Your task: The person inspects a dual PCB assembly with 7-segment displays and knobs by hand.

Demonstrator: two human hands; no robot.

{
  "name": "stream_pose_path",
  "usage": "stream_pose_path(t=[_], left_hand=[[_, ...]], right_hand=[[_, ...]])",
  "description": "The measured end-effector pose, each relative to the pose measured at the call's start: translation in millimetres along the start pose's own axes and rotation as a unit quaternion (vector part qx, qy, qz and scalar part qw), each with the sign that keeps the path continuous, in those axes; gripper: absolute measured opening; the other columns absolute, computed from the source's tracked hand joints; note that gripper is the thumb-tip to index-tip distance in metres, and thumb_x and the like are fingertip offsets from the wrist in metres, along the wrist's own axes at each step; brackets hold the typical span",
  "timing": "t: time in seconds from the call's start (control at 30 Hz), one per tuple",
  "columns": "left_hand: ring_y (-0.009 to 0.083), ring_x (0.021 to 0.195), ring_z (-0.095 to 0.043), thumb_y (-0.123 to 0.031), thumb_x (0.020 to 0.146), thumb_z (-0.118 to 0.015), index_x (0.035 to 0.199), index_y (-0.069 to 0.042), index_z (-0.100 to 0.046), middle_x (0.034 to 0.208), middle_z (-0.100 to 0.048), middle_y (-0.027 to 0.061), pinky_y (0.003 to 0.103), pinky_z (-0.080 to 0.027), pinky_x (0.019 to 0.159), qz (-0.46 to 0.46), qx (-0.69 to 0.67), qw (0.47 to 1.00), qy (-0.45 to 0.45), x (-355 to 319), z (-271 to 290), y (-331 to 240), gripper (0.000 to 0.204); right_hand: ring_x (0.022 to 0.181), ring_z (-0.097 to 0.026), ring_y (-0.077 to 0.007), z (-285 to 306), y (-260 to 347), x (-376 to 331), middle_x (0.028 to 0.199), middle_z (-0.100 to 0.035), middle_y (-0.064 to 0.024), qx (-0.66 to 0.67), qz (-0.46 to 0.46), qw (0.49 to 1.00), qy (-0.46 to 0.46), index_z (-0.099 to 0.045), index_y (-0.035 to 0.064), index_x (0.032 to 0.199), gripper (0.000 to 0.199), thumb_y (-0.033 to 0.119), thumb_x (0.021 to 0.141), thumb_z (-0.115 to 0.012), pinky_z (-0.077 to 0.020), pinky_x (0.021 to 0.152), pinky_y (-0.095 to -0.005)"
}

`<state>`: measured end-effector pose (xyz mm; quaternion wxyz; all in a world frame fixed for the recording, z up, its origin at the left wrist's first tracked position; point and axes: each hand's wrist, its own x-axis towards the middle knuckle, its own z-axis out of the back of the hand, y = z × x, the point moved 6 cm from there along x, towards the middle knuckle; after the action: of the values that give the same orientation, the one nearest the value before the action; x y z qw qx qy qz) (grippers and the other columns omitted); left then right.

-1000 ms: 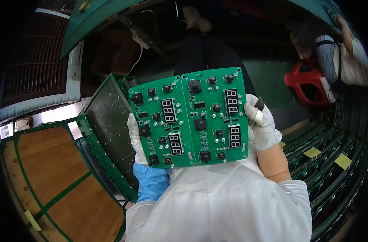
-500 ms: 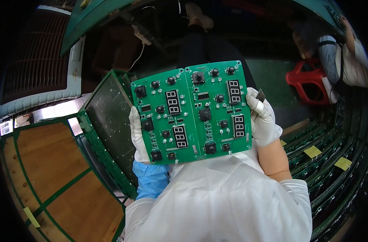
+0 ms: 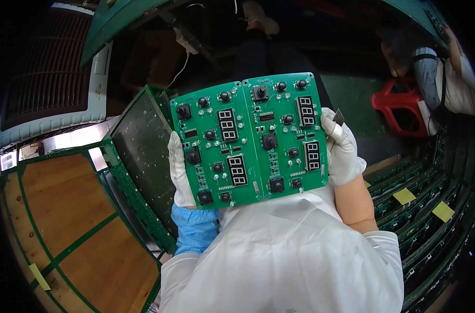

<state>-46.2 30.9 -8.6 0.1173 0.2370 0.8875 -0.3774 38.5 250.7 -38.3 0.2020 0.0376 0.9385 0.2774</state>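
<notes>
A green circuit board panel [image 3: 253,151], made of two joined halves, is held up in front of my chest, its component side showing. It carries black buttons and knobs, small chips, clear LEDs and several digit displays [image 3: 237,170]. My left hand [image 3: 179,169], in a white glove with a blue sleeve, grips the left edge; most of its fingers are hidden behind the board. My right hand [image 3: 346,156], also gloved in white, grips the right edge. A small flat dark grey piece [image 3: 339,117] juts out by its fingers; its kind is unclear.
Slotted racks of boards [image 3: 404,229] with yellow notes [image 3: 443,211] stand at right. Wooden panels [image 3: 81,229] with green strips lie at left, beside a dark green box [image 3: 143,141]. A red stool [image 3: 401,107] and another person [image 3: 446,78] are at far right.
The circuit board panel has shifted slightly up and to the right, with both hands still gripping it. The rest looks nearly the same.
</notes>
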Motion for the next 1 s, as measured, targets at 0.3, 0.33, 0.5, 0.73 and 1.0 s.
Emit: stream_pose_path(t=[0.3, 0.33, 0.5, 0.73, 1.0], left_hand=[[0.0228, 0.094, -0.056, -0.039, 0.085, -0.045, 0.116, -0.009, -0.048, 0.111, -0.054, 0.0100, 0.038, -0.049, 0.078, -0.006, 0.003, 1.000, -0.018, 2, 11, -1, 0.043], [0.0227, 0.095, -0.055, -0.039, 0.085, -0.045, 0.116, -0.009, -0.048, 0.111, -0.054, 0.0100, 0.038, -0.049, 0.079, 0.003, -0.004, 1.000, -0.010, 2, 9, 0, 0.043], [0.0226, 0.096, -0.055, -0.039, 0.085, -0.044, 0.117, -0.009, -0.048, 0.112, -0.053, 0.0099, 0.038, -0.048, 0.079, 0.011, 0.018, 1.000, 0.002, 2, 6, 0, 0.043], [0.0227, 0.096, -0.055, -0.041, 0.086, -0.044, 0.118, -0.009, -0.047, 0.113, -0.053, 0.0103, 0.037, -0.049, 0.079, 0.014, 0.047, 0.999, -0.023, 8, 17, 2, 0.046], [0.0231, 0.095, -0.056, -0.041, 0.085, -0.045, 0.117, -0.009, -0.048, 0.112, -0.054, 0.0107, 0.037, -0.050, 0.078, 0.016, 0.030, 0.999, -0.022, 9, 16, 5, 0.046]], right_hand=[[0.072, -0.060, -0.0116, -3, 0, 0, 0.084, -0.061, -0.0053, -0.002, -0.004, 1.000, -0.022, -0.054, 0.0043, 0.093, 0.015, 0.016, 0.084, -0.052, -0.0506, 0.065, -0.0236], [0.072, -0.060, -0.0116, -3, 0, 0, 0.084, -0.061, -0.0054, 0.001, -0.006, 1.000, -0.025, -0.054, 0.0042, 0.093, 0.015, 0.016, 0.084, -0.052, -0.0508, 0.065, -0.0235], [0.073, -0.058, -0.0105, 0, -1, 2, 0.083, -0.058, -0.0048, 0.005, -0.011, 1.000, -0.019, -0.053, 0.0038, 0.092, 0.013, 0.015, 0.084, -0.052, -0.0512, 0.065, -0.0233], [0.075, -0.053, -0.0089, 4, -4, 3, 0.082, -0.052, -0.0028, 0.026, -0.015, 0.999, -0.026, -0.051, 0.0033, 0.093, 0.013, 0.013, 0.084, -0.053, -0.0489, 0.068, -0.0216], [0.076, -0.053, -0.0090, 5, -3, 1, 0.083, -0.052, -0.0026, 0.017, -0.021, 0.998, -0.054, -0.052, 0.0032, 0.094, 0.015, 0.013, 0.083, -0.055, -0.0486, 0.069, -0.0222]])
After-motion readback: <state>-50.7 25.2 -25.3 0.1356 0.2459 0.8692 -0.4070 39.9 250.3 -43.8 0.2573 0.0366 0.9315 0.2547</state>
